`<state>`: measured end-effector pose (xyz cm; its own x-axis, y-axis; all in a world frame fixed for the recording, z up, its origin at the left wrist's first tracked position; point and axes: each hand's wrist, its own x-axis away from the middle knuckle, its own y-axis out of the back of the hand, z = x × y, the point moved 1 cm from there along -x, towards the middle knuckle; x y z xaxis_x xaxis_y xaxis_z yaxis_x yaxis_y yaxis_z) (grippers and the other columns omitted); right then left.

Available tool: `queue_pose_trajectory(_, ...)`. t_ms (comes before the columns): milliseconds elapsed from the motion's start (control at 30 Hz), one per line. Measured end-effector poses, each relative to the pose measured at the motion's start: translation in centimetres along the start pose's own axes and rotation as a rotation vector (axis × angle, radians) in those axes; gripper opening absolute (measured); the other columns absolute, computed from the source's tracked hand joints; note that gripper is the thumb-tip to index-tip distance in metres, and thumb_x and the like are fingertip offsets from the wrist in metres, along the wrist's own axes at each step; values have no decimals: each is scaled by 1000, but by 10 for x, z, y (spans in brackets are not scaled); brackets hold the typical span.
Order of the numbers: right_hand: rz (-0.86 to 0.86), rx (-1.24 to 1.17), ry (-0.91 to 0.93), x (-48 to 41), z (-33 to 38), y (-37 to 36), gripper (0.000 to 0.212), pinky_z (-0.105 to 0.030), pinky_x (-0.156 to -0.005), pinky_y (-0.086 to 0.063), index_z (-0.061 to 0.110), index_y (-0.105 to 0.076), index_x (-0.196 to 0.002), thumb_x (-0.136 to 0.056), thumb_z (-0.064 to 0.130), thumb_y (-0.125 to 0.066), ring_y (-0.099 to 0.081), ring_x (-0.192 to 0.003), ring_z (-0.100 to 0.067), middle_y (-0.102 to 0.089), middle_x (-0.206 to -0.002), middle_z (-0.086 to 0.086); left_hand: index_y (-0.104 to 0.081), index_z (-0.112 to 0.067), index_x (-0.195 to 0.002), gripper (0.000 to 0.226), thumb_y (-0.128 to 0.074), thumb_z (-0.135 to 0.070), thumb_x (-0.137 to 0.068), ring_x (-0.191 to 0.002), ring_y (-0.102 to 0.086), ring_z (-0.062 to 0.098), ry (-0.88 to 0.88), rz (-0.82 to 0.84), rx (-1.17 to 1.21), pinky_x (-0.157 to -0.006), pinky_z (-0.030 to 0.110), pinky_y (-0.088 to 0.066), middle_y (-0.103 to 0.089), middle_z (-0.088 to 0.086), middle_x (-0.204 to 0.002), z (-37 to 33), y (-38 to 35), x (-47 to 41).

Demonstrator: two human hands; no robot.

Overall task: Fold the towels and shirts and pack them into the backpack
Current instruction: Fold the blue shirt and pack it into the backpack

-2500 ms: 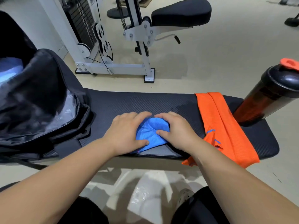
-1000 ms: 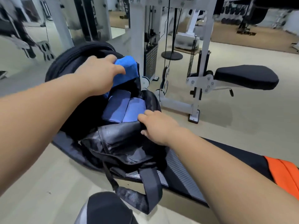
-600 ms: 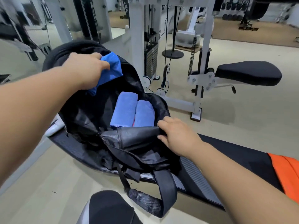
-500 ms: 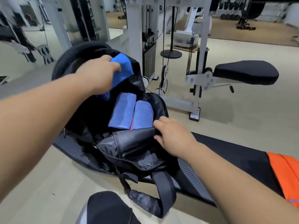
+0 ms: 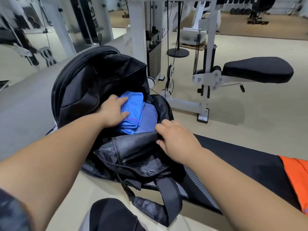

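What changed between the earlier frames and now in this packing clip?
The left hand took the folded blue garment off the bench, carried it over the backpack and lowered it inside onto the rolled towels. The right hand moved to the backpack's front flap and still grips it. The orange garment stayed on the bench.

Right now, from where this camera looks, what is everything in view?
backpack: one, black, open, on the bench
blue shirt: one, bright blue, folded, inside the backpack
towel: one showing, pale blue, inside the backpack, partly under the blue shirt
orange shirt: one, orange, on the bench at the picture's right edge
bench: one, black, in front of the person
gym machine: one, white frame with a black pad, on the floor behind the bench
left hand: rests flat on the blue shirt
right hand: grips the backpack's front flap
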<state>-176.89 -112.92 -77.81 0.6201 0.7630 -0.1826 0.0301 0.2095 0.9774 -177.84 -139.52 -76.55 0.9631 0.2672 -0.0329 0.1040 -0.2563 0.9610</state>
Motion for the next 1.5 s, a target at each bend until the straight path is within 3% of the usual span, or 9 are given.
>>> queue_pose_trajectory(133, -17, 4, 6, 0, 0, -1, 23, -34, -79, -37, 19, -50, -106, -93, 35, -61, -50, -95, -29, -52, -105, -2, -65, -9, -122, 51, -52, -37, -81, -111, -54, 37, -314, -201, -507, -88, 44, -44, -52, 15, -137, -11, -2, -5)
queue_pose_trajectory(233, -21, 26, 10, 0, -1, -2, 24, -35, -78, -39, 19, -51, -103, -91, 35, -64, -51, -92, -29, -54, -102, -3, -41, -14, -152, 72, -37, -41, -85, -146, -36, 25, -399, 12, -343, -114, 47, -31, -35, 8, -161, -10, -8, -4)
queue_pose_trajectory(367, -23, 28, 15, -1, -2, -4, 23, -36, -81, -41, 20, -51, -101, -92, 36, -63, -50, -92, -27, -53, -100, -1, -12, -20, -161, 94, -1, -70, -82, -155, -9, 17, -296, 117, -439, -121, 51, -16, -9, -1, -169, 9, -25, -7)
queue_pose_trajectory(667, -21, 6, -9, 2, -1, -9, 23, -38, -83, -47, 19, -51, -102, -92, 36, -62, -49, -93, -26, -53, -102, 1, -13, -19, -161, 69, -38, -48, -104, -155, -4, 20, -262, 209, -385, -125, 42, -9, -7, 5, -169, 11, -41, -28)
queue_pose_trajectory(800, 6, 20, 2, 4, 0, -6, 36, -39, -93, -47, 21, -49, -123, -94, 41, -58, -51, -103, -26, -51, -123, 1, -15, -13, -160, 67, -44, -37, -105, -155, -5, 25, -245, 215, -267, -124, 32, -3, -9, 11, -168, 10, -40, -23)
queue_pose_trajectory(933, 59, 15, 1, 7, -5, 2, 73, -40, -113, -35, 25, -19, -157, -97, 46, -54, -36, -139, -27, -20, -164, -2, -21, -17, -159, 62, -41, -37, -104, -155, -7, 19, -155, 236, -126, -126, 36, -6, -12, 5, -168, 3, -20, -26)
queue_pose_trajectory(1100, 87, -9, -37, 20, -15, 7, 86, -41, -120, -26, 27, 8, -160, -99, 52, -48, -13, -153, -25, 9, -168, 2, -21, -23, -160, 61, -40, -39, -104, -155, -10, 17, -132, 144, -46, -124, 48, -13, -13, -2, -168, -37, 5, -3)
queue_pose_trajectory(1267, 102, -49, -176, 59, -43, 4, 86, -45, -120, -25, 27, 3, -160, -98, 54, -49, -15, -152, -28, -1, -168, -3, -33, -17, -156, 60, -51, -36, -102, -151, -24, 18, -328, 119, 73, -123, 32, -18, -29, 1, -164, -125, 6, 44)
queue_pose_trajectory(1500, 171, -28, -626, 184, -129, -10, 79, -51, -121, -22, 24, -16, -159, -96, 60, -46, -18, -150, -33, -13, -166, -8, -32, -18, -156, 71, -60, -44, -96, -148, -30, 18, -540, 189, 152, -121, 35, -25, -34, 0, -160, -267, -57, 112)
